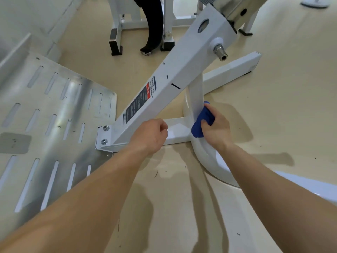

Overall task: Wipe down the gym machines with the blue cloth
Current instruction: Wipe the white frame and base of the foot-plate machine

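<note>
A white gym machine frame (184,66) slopes from upper right down to a bolted bracket at a slotted metal footplate (54,114). My right hand (217,130) grips a bunched blue cloth (202,121) and holds it against the white upright tube (196,95) where it meets the low crossbar (177,128). My left hand (151,136) hovers over the lower end of the sloping beam, fingers loosely curled and holding nothing.
A curved white base tube (209,161) sweeps along the beige floor to the lower right. A steel pin (219,52) sticks out of the beam's side. Another white machine's legs with black feet (114,41) and a black strap (155,24) stand behind.
</note>
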{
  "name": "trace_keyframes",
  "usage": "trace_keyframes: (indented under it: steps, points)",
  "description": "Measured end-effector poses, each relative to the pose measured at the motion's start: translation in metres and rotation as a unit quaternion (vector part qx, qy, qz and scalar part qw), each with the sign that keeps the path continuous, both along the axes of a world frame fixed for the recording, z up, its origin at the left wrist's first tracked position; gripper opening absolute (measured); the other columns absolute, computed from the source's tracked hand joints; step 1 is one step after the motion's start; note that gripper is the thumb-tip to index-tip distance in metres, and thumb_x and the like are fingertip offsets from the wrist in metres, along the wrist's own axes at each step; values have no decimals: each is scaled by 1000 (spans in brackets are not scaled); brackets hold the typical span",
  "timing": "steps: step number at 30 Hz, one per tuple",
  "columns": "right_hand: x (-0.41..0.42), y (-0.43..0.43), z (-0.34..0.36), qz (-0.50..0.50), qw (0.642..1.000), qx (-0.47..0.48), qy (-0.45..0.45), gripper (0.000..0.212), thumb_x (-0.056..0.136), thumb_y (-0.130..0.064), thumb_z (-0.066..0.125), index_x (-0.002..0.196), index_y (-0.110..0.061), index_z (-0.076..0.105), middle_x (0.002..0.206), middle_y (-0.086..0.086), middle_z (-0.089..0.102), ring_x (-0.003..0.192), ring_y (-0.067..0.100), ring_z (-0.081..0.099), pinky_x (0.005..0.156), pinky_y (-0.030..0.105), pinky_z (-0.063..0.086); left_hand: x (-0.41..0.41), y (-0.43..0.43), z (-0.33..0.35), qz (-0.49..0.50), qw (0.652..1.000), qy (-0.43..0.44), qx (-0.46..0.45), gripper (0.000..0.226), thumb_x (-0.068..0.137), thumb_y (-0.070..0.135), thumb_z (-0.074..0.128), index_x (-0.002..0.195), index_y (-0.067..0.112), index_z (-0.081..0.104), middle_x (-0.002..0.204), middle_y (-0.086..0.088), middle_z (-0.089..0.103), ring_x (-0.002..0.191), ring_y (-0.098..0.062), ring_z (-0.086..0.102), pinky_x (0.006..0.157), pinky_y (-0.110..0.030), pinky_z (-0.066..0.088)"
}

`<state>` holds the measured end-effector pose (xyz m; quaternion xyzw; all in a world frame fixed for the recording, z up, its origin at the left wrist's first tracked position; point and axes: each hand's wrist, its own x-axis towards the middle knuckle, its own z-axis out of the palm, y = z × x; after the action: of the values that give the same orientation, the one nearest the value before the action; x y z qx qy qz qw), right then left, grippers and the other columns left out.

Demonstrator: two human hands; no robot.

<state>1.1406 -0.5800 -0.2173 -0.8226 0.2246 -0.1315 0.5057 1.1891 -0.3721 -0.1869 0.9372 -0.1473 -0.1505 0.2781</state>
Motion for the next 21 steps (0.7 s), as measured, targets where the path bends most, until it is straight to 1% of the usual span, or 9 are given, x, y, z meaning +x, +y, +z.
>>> trace_keyframes:
  steps: [2, 3, 4, 6, 9, 12, 15, 17, 21]
  points:
    - [-16, 13, -1, -25, 999, 7, -21, 56, 93, -7, 55, 144, -30, 49, 126, -15, 56, 110, 3, 53, 85, 1, 37, -2, 2, 1, -16, 1000, 4, 15, 24, 98, 26, 48, 117, 24, 63, 116, 7, 64, 105, -19, 59, 93, -40, 51]
    - [-27, 22, -4, -15, 1000, 0, -15, 57, 92, -6, 55, 144, -29, 49, 125, -15, 58, 109, 3, 55, 82, -2, 37, -3, 3, 0, -23, 999, 2, 22, 26, 98, 27, 48, 120, 24, 61, 117, 7, 64, 106, -19, 59, 94, -39, 51]
    - [-38, 32, -10, 11, 1000, -8, -5, 57, 91, -6, 55, 144, -29, 50, 124, -15, 60, 109, 3, 57, 84, 0, 38, -6, 3, -2, -27, 999, 2, 22, 29, 98, 27, 48, 125, 23, 59, 117, 7, 64, 105, -19, 59, 94, -38, 50]
    - [-60, 52, -22, 68, 998, -13, 7, 60, 90, -5, 56, 144, -29, 49, 123, -17, 62, 109, 1, 58, 91, 10, 44, -14, 2, -6, -33, 999, 31, -8, 38, 99, 27, 49, 137, 24, 48, 114, 7, 64, 102, -20, 61, 91, -34, 49]
    - [-82, 65, -29, 70, 997, 11, -2, 58, 86, -7, 65, 137, -32, 50, 120, -21, 63, 105, -3, 60, 90, 17, 47, -27, -1, -15, -70, 993, 85, -39, 55, 96, 23, 53, 148, 29, 35, 119, 4, 62, 107, -18, 60, 92, -29, 45]
    - [-86, 59, -20, 77, 997, -17, 23, 43, 84, -9, 68, 119, -31, 59, 107, -22, 66, 97, -4, 61, 83, 19, 49, -36, 3, -16, -86, 993, 79, -20, 45, 95, 23, 55, 138, 31, 50, 112, 8, 66, 103, -15, 61, 88, -27, 46]
    - [-88, 57, 4, 135, 986, -78, 56, 44, 83, -6, 62, 121, -28, 62, 99, -16, 68, 87, -1, 59, 75, 5, 40, -48, 18, -4, -55, 996, 63, 18, 32, 96, 25, 51, 127, 28, 59, 114, 6, 67, 101, -20, 63, 92, -33, 49]
    - [-93, 62, 30, 152, 980, -97, 82, 47, 83, -5, 58, 125, -26, 60, 100, -14, 66, 86, 0, 55, 73, 2, 37, -63, 35, 12, -24, 995, 83, 49, 33, 97, 29, 50, 129, 25, 58, 122, 2, 65, 108, -22, 60, 97, -35, 48]
    - [-114, 77, 106, 172, 968, -117, 141, 52, 84, -7, 57, 133, -24, 57, 115, -7, 66, 102, 13, 58, 83, 20, 40, -108, 72, 75, -17, 982, 151, 109, 39, 98, 33, 48, 135, 23, 53, 132, -1, 58, 117, -24, 56, 100, -37, 46]
